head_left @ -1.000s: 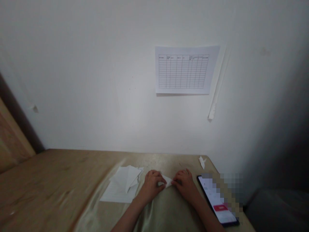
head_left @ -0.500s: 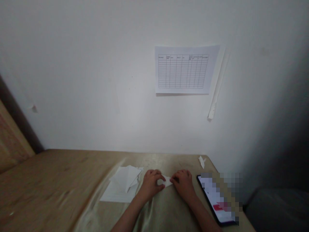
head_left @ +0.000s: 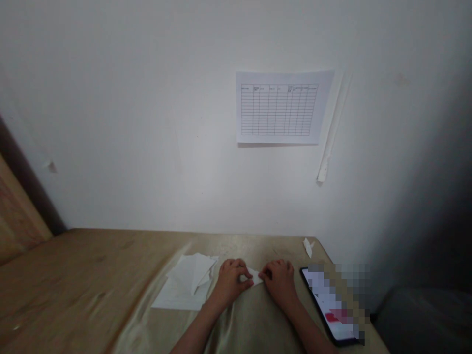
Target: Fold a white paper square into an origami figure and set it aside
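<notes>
My left hand (head_left: pixel 230 282) and my right hand (head_left: pixel 280 281) rest on the tan table (head_left: pixel 92 275), close together. Between them lies a small folded white paper (head_left: pixel 254 277). The fingers of both hands are curled and pinch the paper's two ends. Only a small white strip of it shows between the fingertips.
A pile of white paper sheets (head_left: pixel 186 282) with a folded piece on top lies left of my left hand. A phone (head_left: pixel 330 307) with a lit screen lies at the right edge. A small white paper scrap (head_left: pixel 308 246) sits near the wall. A printed table sheet (head_left: pixel 282 107) hangs on the wall.
Both hands have shifted slightly away from me with the small paper. Their grip looks the same.
</notes>
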Demonstrator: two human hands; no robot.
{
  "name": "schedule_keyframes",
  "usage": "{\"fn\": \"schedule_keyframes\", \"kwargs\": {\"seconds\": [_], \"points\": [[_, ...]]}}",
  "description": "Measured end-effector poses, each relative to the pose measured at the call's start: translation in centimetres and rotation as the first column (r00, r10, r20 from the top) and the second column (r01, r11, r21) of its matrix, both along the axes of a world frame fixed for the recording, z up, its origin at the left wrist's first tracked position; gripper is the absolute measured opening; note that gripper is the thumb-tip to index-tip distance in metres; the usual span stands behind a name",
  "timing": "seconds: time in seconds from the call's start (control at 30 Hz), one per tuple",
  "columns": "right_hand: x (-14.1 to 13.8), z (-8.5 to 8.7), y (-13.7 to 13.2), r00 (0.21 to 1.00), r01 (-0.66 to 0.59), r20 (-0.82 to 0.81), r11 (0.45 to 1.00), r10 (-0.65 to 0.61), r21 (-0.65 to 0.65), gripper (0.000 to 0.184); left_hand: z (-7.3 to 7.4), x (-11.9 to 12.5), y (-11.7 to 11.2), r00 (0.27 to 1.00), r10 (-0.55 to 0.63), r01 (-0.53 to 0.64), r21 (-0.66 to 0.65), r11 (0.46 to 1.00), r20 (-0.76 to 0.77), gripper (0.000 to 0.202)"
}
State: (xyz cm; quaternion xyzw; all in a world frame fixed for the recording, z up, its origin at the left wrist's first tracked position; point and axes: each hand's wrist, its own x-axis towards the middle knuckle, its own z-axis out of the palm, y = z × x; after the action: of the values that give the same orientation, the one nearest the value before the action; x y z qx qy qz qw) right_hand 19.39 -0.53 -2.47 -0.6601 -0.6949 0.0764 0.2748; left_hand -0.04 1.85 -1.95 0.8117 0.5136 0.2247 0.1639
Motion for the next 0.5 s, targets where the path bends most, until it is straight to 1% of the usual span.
{"fn": "schedule_keyframes", "kwargs": {"seconds": [0.27,0.5], "points": [[-0.2,-0.12,0.1,1.0,0.015,0.018,1.0,-0.016,0.013,0.013,-0.12,0.06,0.11,1.0,0.008,-0.008,-0.009,1.0,-0.008,0.015],[-0.48,-0.05,0.17,0.998,0.031,0.047,1.0,-0.032,0.003,0.015,0.14,0.09,-0.04,1.0,0.006,-0.006,-0.023,1.0,-0.013,0.014]]}}
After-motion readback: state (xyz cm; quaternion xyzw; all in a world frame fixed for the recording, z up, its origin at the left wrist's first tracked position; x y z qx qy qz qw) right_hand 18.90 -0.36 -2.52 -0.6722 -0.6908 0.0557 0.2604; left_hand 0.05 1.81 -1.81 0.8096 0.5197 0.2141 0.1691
